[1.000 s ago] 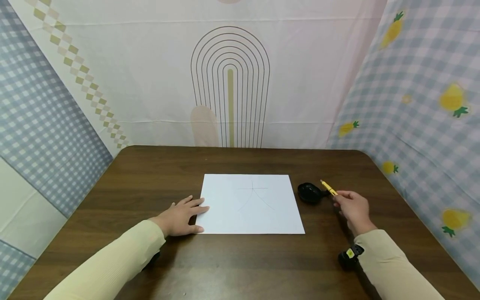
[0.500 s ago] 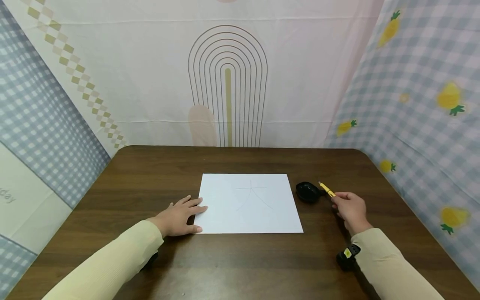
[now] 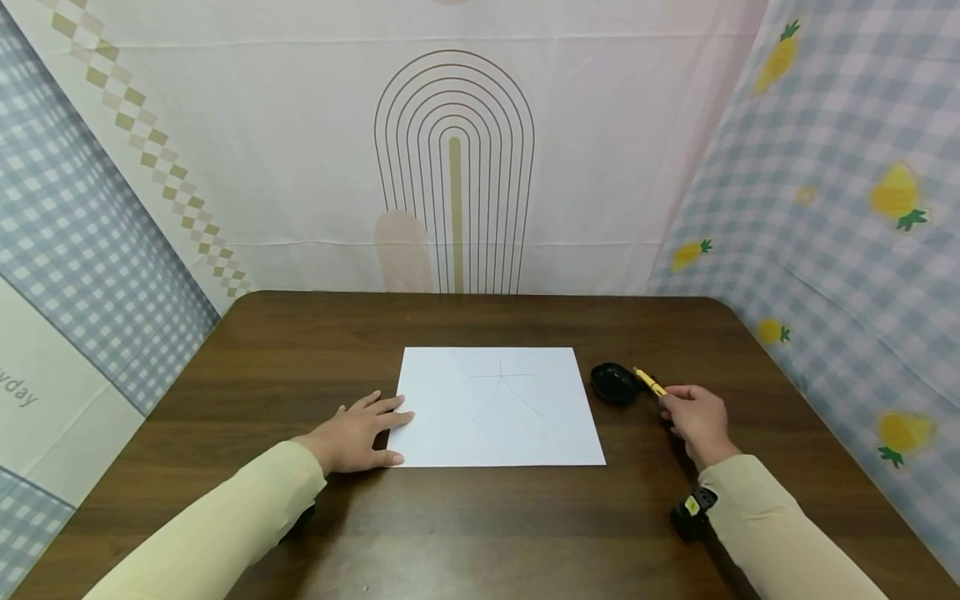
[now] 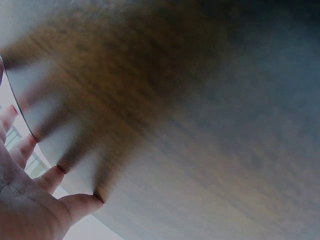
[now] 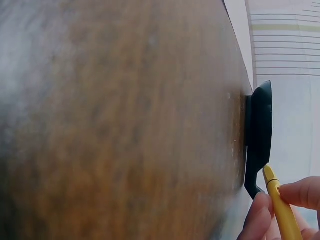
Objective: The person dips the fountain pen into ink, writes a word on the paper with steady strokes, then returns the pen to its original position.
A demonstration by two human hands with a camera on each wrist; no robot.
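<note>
My left hand rests with fingers spread on the left edge of a white paper sheet. Thin lines on the sheet make a cross stroke, a short upright and two slanting strokes. Between thumb and fingers my right hand pinches a slim yellow pen, its tip pointing away and to the left. Just left of it is a shallow black dish with a short handle. In the right wrist view the pen overlaps the black dish's lower end; whether they touch I cannot tell.
Both hands work over a dark brown wooden table with rounded far corners. Behind it hangs a white cloth printed with arches. Blue checked cloth with yellow fruit hangs on the right, and more checked cloth on the left.
The head view has shifted slightly. The yellow pen's tip has dipped a little closer to the black dish's handle side. My left hand stays on the paper.
</note>
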